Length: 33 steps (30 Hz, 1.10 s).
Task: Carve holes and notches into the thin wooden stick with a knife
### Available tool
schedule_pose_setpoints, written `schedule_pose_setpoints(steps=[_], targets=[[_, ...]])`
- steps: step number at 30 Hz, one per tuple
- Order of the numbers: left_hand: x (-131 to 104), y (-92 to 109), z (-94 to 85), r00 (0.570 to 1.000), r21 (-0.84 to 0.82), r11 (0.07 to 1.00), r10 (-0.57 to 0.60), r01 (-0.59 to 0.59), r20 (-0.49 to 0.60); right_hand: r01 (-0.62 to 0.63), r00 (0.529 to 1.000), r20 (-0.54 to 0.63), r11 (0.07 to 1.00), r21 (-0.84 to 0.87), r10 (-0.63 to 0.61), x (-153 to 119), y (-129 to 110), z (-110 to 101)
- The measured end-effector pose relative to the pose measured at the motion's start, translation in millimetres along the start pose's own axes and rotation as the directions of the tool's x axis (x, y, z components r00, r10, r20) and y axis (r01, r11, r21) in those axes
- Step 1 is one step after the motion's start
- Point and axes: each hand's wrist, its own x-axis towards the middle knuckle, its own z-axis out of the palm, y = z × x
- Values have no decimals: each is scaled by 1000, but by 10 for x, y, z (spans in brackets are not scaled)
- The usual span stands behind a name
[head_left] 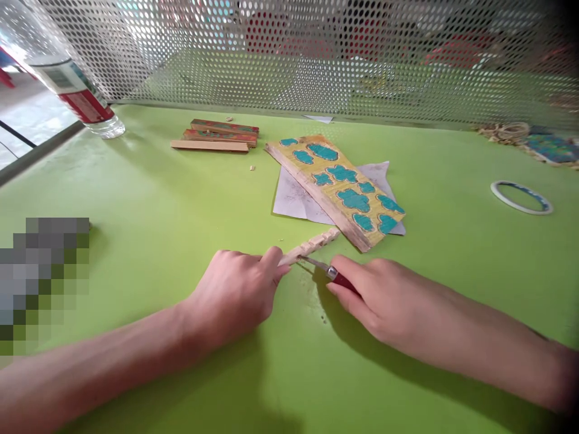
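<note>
My left hand (237,283) is closed around the near end of a thin wooden stick (312,243) with notches cut along it. The far end of the stick reaches the lower edge of a painted wooden board (339,187), yellow with teal cloud-like shapes. In my right hand (373,295) is a carving knife (337,276) with a dark red handle and a metal collar. Its blade tip touches the stick just beyond my left fingers. Under the board lies a creased white paper (294,196) with pencil marks. Small shavings and crumbs dot the table below the stick.
Several narrow wooden strips (217,135) lie at the back. A water bottle (84,96) stands at the back left before a perforated metal screen (271,60). To the right are a tape roll (521,198) and a coil of cord (504,131). A pixelated patch covers something at the left.
</note>
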Motion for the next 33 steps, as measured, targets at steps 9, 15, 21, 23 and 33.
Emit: schedule_pose_setpoints(steps=[9, 15, 21, 23, 33], targets=[[3, 5, -6, 1000, 0, 1000, -22, 22, 8, -44, 979, -202, 934, -355, -31, -46, -234, 168], [-1, -2, 1, 1000, 30, 1000, -4, 4, -1, 46, 998, -43, 998, -43, -48, -23, -69, 37], [15, 17, -17, 1000, 2, 1000, -29, 29, 4, -94, 972, -234, 915, -393, -1, -58, -272, 201], [16, 16, -17, 999, -5, 999, -39, 39, 11, -97, 972, -235, 892, -441, -10, -47, -301, 217], [-2, -12, 14, 1000, 9, 1000, -6, 7, -14, 17, 997, 68, 998, 52, -20, 49, -8, -134]])
